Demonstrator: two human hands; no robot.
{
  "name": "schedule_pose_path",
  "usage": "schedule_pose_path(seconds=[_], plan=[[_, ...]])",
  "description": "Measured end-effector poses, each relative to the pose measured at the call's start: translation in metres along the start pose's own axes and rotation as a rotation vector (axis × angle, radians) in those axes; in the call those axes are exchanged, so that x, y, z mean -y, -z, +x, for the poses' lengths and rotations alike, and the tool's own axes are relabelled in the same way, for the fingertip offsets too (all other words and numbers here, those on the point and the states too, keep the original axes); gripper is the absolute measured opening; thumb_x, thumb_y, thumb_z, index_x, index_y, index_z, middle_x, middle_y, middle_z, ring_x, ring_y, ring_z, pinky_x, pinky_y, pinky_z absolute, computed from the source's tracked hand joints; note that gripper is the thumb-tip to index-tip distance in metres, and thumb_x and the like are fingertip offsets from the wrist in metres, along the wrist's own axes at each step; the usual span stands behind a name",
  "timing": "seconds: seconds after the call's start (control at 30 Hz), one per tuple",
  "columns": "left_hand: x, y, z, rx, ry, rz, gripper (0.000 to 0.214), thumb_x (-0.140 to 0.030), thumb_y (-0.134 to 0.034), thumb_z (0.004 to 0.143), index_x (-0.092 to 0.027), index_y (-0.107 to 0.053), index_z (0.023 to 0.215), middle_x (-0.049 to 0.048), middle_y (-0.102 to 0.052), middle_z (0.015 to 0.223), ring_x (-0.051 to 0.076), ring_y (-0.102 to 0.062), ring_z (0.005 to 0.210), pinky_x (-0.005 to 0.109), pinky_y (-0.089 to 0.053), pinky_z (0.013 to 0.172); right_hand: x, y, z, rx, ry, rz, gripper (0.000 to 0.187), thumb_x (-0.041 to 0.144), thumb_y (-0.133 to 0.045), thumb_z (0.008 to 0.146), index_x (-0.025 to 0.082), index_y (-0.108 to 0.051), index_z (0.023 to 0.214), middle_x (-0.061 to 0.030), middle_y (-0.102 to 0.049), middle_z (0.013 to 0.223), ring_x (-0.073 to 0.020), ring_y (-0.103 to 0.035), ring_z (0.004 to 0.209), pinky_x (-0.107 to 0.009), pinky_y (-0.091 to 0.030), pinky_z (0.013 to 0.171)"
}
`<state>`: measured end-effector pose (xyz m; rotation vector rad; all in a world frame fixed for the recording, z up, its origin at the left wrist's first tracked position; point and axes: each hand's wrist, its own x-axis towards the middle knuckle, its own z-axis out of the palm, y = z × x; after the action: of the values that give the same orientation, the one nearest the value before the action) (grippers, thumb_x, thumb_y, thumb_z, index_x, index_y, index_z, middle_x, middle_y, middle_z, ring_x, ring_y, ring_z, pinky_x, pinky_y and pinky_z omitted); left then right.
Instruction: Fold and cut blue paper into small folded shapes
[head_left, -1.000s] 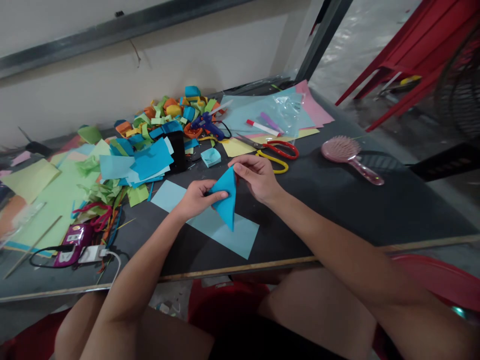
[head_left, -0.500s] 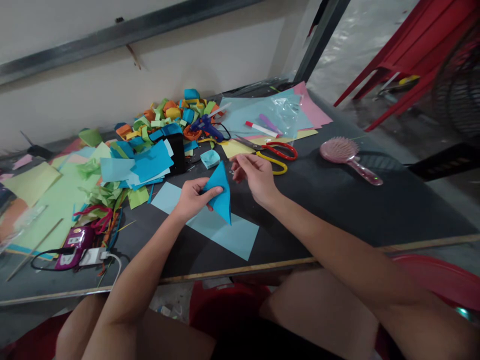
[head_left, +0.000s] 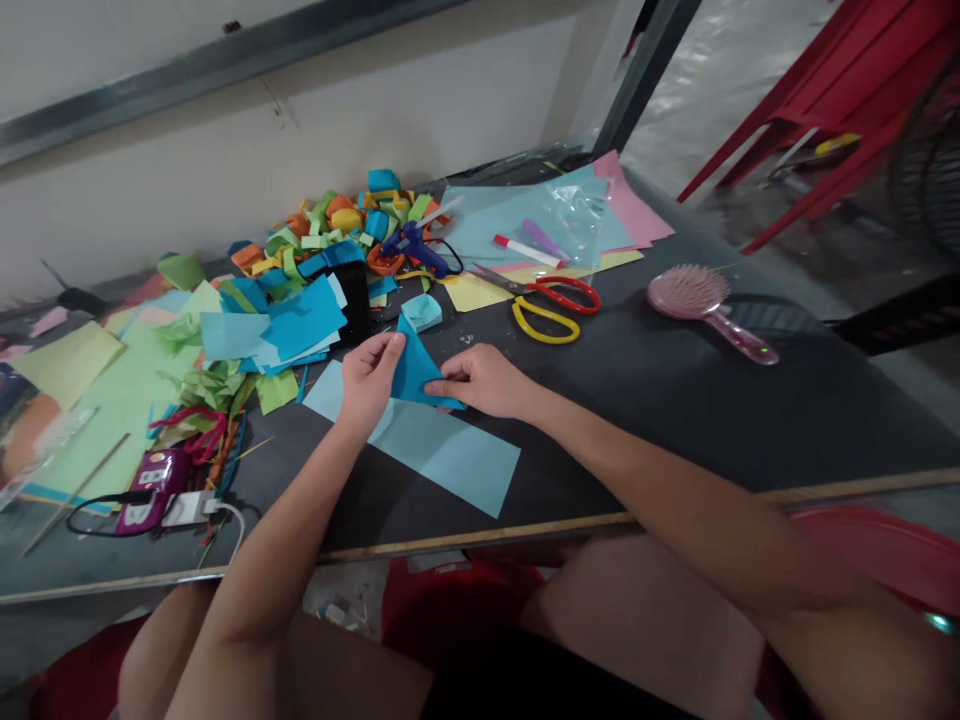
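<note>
A single view, worn on the head, looks forward and down from above the person's lap [head_left: 547, 675], which fills the bottom edge of the frame. The arms [head_left: 281, 540] enter at lower left and lower right and reach inward, so that the left hand [head_left: 367, 375], the right hand [head_left: 480, 382] and the paper [head_left: 412, 368] lie around the centre, within arm's reach of the lens. The table [head_left: 675, 410] crosses the middle band, its front edge rising toward the right. Farther off, the wall [head_left: 390, 110] spans the upper left and a chair [head_left: 840, 100] stands at upper right; the fan [head_left: 930, 170] is cut by the right edge.
</note>
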<state>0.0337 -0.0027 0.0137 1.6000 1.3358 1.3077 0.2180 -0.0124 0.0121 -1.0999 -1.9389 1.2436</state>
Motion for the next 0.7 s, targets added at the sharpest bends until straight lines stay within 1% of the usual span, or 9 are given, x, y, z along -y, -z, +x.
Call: schedule_pose_path(seconds=[0.07,0.17,0.27,0.37,0.43,0.53,0.6,0.7], plan=[[-0.0028,0.0005,-0.001,-0.016,-0.015,0.049,0.045,-0.062,-0.059,0.081,-0.018,-0.067,0.073,-0.002,-0.045,0.056,0.01,-0.035,0.052,0.025,-0.026,0.046,-0.0006,-0.0008,0.0,0.061,-0.012,0.045,0.039,0.048,-0.069,0.081,0.017,-0.067,0.057,-0.0004,-0.067,0.052,-0.0097,-0.059,0.045,-0.021,-0.041,0.045],[-0.007,0.0007,-0.0025,-0.117,-0.044,0.102,0.046,-0.063,-0.058,0.082,-0.019,-0.065,0.073,-0.0022,-0.044,0.055,0.01,-0.035,0.052,0.025,-0.027,0.046,0.0005,-0.0028,-0.0002,0.082,-0.08,0.18,0.036,0.051,-0.072,0.077,0.017,-0.07,0.065,-0.004,-0.073,0.063,-0.0126,-0.065,0.051,-0.021,-0.049,0.047],[-0.0097,0.0021,-0.0024,-0.234,-0.068,0.114,0.048,-0.065,-0.054,0.084,-0.019,-0.063,0.073,-0.0027,-0.039,0.053,0.01,-0.033,0.051,0.025,-0.027,0.045,0.0025,-0.0037,-0.0004,0.014,-0.092,0.232,0.034,0.049,-0.073,0.076,0.016,-0.071,0.065,-0.0064,-0.073,0.064,-0.0141,-0.067,0.054,-0.022,-0.053,0.048],[-0.0107,0.0044,-0.0017,-0.284,-0.081,0.131,0.049,-0.066,-0.051,0.085,-0.02,-0.061,0.072,-0.003,-0.037,0.053,0.011,-0.032,0.05,0.026,-0.026,0.046,0.003,-0.0029,-0.0006,-0.084,-0.042,0.224,0.035,0.047,-0.071,0.078,0.016,-0.069,0.062,-0.0056,-0.071,0.06,-0.0133,-0.065,0.053,-0.022,-0.053,0.049],[-0.0099,0.0054,-0.0014,-0.323,-0.099,0.14,0.05,-0.067,-0.049,0.086,-0.02,-0.059,0.072,-0.003,-0.037,0.054,0.011,-0.033,0.051,0.026,-0.028,0.047,0.0022,-0.0016,-0.001,-0.142,-0.011,0.218,0.034,0.047,-0.07,0.079,0.016,-0.07,0.066,-0.0049,-0.07,0.06,-0.0131,-0.064,0.051,-0.023,-0.052,0.047],[-0.0058,0.0053,-0.0004,-0.409,-0.134,0.121,0.049,-0.069,-0.048,0.086,-0.021,-0.057,0.076,-0.0039,-0.035,0.056,0.011,-0.032,0.052,0.026,-0.029,0.049,0.0014,0.0012,-0.0021,-0.208,0.023,0.184,0.032,0.046,-0.068,0.081,0.015,-0.072,0.074,-0.0037,-0.07,0.061,-0.01,-0.058,0.041,-0.022,-0.047,0.042],[-0.0025,0.0042,0.0002,-0.454,-0.143,0.103,0.049,-0.07,-0.048,0.085,-0.022,-0.055,0.081,-0.0049,-0.036,0.058,0.01,-0.032,0.051,0.025,-0.03,0.049,0.0022,0.0028,-0.0032,-0.216,0.045,0.159,0.031,0.044,-0.068,0.082,0.015,-0.073,0.074,-0.0032,-0.07,0.061,-0.0083,-0.055,0.037,-0.022,-0.045,0.04],[-0.001,0.0025,0.0002,-0.5,-0.146,0.127,0.047,-0.068,-0.049,0.086,-0.022,-0.053,0.086,-0.0048,-0.044,0.06,0.01,-0.041,0.054,0.024,-0.036,0.054,0.0048,0.002,-0.0048,-0.174,0.044,0.186,0.029,0.043,-0.071,0.08,0.015,-0.073,0.071,-0.0037,-0.07,0.06,-0.0094,-0.057,0.039,-0.022,-0.046,0.041]])
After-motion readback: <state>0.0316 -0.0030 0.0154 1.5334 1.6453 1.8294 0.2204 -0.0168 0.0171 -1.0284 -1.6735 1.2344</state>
